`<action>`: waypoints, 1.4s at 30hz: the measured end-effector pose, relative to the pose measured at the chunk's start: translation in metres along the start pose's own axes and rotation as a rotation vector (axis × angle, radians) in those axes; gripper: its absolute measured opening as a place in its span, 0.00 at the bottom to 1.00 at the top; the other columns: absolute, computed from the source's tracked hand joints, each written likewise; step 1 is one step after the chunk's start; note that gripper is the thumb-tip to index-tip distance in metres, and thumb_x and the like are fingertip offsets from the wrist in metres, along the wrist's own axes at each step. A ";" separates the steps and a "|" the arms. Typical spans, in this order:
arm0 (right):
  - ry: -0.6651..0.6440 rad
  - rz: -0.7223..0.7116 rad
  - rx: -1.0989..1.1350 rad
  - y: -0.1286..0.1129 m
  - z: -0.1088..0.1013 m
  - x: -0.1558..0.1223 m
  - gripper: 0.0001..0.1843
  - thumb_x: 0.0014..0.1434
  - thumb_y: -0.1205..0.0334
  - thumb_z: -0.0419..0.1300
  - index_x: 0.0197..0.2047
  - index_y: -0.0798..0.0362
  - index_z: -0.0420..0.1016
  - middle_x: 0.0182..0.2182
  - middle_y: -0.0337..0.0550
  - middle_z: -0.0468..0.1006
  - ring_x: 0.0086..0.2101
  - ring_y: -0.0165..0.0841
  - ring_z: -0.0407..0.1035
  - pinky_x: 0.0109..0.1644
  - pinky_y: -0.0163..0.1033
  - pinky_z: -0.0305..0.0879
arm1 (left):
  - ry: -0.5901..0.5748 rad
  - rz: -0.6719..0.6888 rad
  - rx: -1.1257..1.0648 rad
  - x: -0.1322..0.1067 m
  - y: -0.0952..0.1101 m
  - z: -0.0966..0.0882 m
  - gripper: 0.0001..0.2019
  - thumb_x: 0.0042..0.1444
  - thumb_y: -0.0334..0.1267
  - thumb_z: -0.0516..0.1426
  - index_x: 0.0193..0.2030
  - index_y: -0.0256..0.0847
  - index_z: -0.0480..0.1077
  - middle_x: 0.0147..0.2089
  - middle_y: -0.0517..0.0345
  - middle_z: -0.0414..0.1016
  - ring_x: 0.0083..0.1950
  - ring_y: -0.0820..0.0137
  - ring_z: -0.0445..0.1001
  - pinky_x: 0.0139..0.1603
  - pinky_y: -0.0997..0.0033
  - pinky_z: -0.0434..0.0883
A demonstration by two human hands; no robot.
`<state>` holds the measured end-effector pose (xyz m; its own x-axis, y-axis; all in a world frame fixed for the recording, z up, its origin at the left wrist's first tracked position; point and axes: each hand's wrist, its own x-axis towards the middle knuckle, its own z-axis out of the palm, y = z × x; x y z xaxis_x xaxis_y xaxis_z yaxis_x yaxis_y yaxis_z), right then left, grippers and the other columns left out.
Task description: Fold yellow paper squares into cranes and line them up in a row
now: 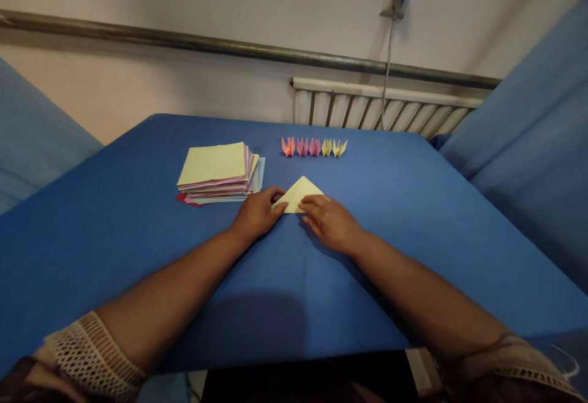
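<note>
A pale yellow sheet of origami paper (296,196), folded into a triangle, lies on the blue tabletop with its peak pointing away from me. My left hand (258,212) pinches its left corner, thumb on top and the other fingers behind the edge. Over the right side of the triangle rests my right hand (333,222). Its fingers are stretched across the paper, and its thumb is on the near side, by the lower edge. The right corner is hidden under that hand.
A tall stack of coloured paper sheets (214,164), yellow on top, stands left of the triangle. Beyond it is a row of several small folded paper figures (315,147) in orange, pink and yellow. The blue-covered table (114,207) meets a wall with a radiator (349,106).
</note>
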<state>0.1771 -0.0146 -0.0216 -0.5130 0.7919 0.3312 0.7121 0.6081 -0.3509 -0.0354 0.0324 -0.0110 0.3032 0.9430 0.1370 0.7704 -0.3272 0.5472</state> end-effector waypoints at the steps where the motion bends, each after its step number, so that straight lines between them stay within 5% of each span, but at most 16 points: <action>1: -0.058 0.008 -0.017 -0.006 0.002 -0.002 0.18 0.66 0.61 0.53 0.57 0.55 0.73 0.56 0.54 0.72 0.55 0.42 0.66 0.62 0.49 0.61 | -0.010 -0.004 0.027 0.000 -0.001 -0.001 0.17 0.56 0.43 0.57 0.51 0.41 0.73 0.39 0.55 0.80 0.38 0.63 0.77 0.38 0.66 0.69; 5: -0.129 0.076 -0.036 -0.015 0.010 -0.007 0.23 0.66 0.58 0.54 0.62 0.57 0.68 0.61 0.56 0.68 0.60 0.43 0.61 0.65 0.51 0.57 | 0.044 0.069 0.176 -0.006 0.001 0.001 0.20 0.57 0.39 0.57 0.56 0.36 0.70 0.50 0.46 0.78 0.52 0.56 0.75 0.53 0.57 0.70; 7: -0.140 0.084 -0.031 -0.015 0.010 -0.008 0.25 0.66 0.57 0.54 0.63 0.57 0.66 0.62 0.56 0.67 0.61 0.42 0.60 0.66 0.50 0.56 | 0.109 0.207 0.243 -0.016 0.009 0.006 0.23 0.58 0.37 0.55 0.60 0.35 0.66 0.63 0.41 0.69 0.65 0.54 0.65 0.66 0.51 0.61; 9: -0.155 0.081 -0.021 -0.015 0.009 -0.008 0.24 0.66 0.59 0.54 0.63 0.57 0.66 0.61 0.55 0.68 0.60 0.41 0.60 0.66 0.49 0.56 | 0.029 0.303 0.204 -0.030 0.020 0.013 0.25 0.63 0.40 0.51 0.66 0.35 0.59 0.68 0.42 0.64 0.70 0.57 0.58 0.69 0.52 0.57; 12: -0.178 0.086 -0.016 -0.014 0.007 -0.007 0.24 0.66 0.59 0.54 0.63 0.56 0.67 0.61 0.55 0.68 0.61 0.41 0.60 0.65 0.49 0.57 | -0.208 0.361 0.171 -0.051 0.037 0.019 0.33 0.64 0.50 0.50 0.71 0.34 0.49 0.72 0.38 0.55 0.73 0.58 0.54 0.71 0.52 0.56; 15: -0.197 0.094 -0.025 -0.015 0.006 -0.007 0.25 0.65 0.59 0.54 0.64 0.56 0.66 0.63 0.54 0.67 0.62 0.43 0.59 0.65 0.51 0.57 | -0.304 0.334 0.287 -0.062 0.046 0.016 0.39 0.62 0.56 0.51 0.71 0.29 0.48 0.73 0.33 0.52 0.74 0.54 0.51 0.72 0.51 0.51; 21: -0.207 0.113 -0.048 -0.016 0.005 -0.008 0.27 0.65 0.58 0.55 0.65 0.57 0.65 0.64 0.55 0.65 0.63 0.44 0.59 0.66 0.52 0.56 | -0.350 0.240 0.552 -0.067 0.047 -0.011 0.42 0.59 0.63 0.51 0.66 0.23 0.58 0.68 0.26 0.60 0.70 0.47 0.59 0.69 0.51 0.56; 26: -0.211 0.129 -0.053 -0.018 0.004 -0.009 0.27 0.66 0.56 0.54 0.65 0.56 0.65 0.65 0.54 0.64 0.63 0.44 0.58 0.66 0.52 0.56 | -0.322 0.149 0.667 -0.064 0.045 -0.029 0.38 0.60 0.64 0.49 0.55 0.25 0.69 0.51 0.31 0.76 0.53 0.48 0.75 0.57 0.53 0.67; 28: -0.208 0.127 -0.051 -0.019 0.003 -0.008 0.26 0.66 0.57 0.55 0.64 0.57 0.65 0.64 0.54 0.65 0.63 0.44 0.58 0.65 0.52 0.56 | -0.232 0.165 0.705 -0.061 0.045 -0.026 0.39 0.60 0.64 0.49 0.58 0.24 0.67 0.55 0.30 0.74 0.58 0.46 0.71 0.61 0.50 0.64; 31: -0.202 0.126 -0.036 -0.021 0.001 -0.006 0.25 0.65 0.58 0.56 0.64 0.55 0.66 0.63 0.53 0.67 0.61 0.43 0.60 0.64 0.51 0.57 | -0.087 0.282 0.657 -0.055 0.042 -0.010 0.43 0.61 0.63 0.49 0.69 0.25 0.54 0.72 0.33 0.54 0.74 0.47 0.49 0.71 0.49 0.49; 36: -0.190 0.158 -0.063 -0.023 0.000 -0.004 0.27 0.65 0.59 0.55 0.65 0.59 0.64 0.62 0.54 0.67 0.61 0.43 0.61 0.65 0.49 0.58 | -0.327 0.361 0.475 -0.047 0.026 0.015 0.47 0.60 0.67 0.43 0.72 0.25 0.48 0.74 0.34 0.47 0.75 0.51 0.44 0.72 0.52 0.48; 42: -0.184 0.326 -0.252 -0.009 -0.010 -0.030 0.23 0.67 0.62 0.50 0.62 0.62 0.67 0.62 0.57 0.67 0.59 0.45 0.63 0.62 0.50 0.60 | -0.321 0.358 0.457 -0.045 0.021 0.013 0.48 0.59 0.68 0.43 0.71 0.26 0.50 0.74 0.33 0.47 0.75 0.50 0.43 0.73 0.51 0.48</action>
<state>0.1909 -0.0447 -0.0197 -0.3028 0.9505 0.0693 0.9336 0.3105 -0.1790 -0.0250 -0.0175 -0.0166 0.6823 0.7296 -0.0466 0.7300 -0.6764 0.0984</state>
